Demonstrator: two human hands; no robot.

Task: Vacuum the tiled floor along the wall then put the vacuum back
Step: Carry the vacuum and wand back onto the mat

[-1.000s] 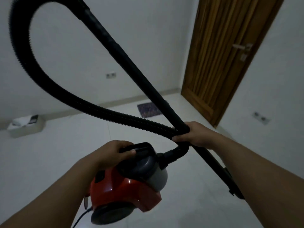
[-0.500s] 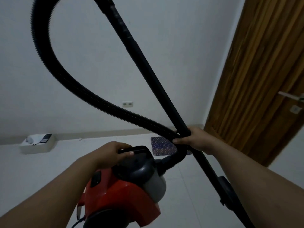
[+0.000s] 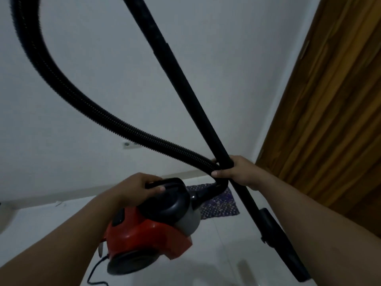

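Your left hand (image 3: 136,187) curled round the black handle of the red-and-grey canister vacuum (image 3: 152,228), your right hand (image 3: 237,172) gripping its black wand (image 3: 185,83) and ribbed hose (image 3: 86,108) together

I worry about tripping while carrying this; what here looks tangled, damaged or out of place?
Nothing looks damaged. The corrugated hose loops high and crosses the rigid wand where the right hand grips both. The power cord dangles below the red vacuum body, which the left hand carries.

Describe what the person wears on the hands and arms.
Nothing shows on either: the left hand and right hand are bare, without gloves, rings or watch in view, and both forearms are bare to the frame's edge, no sleeve showing.
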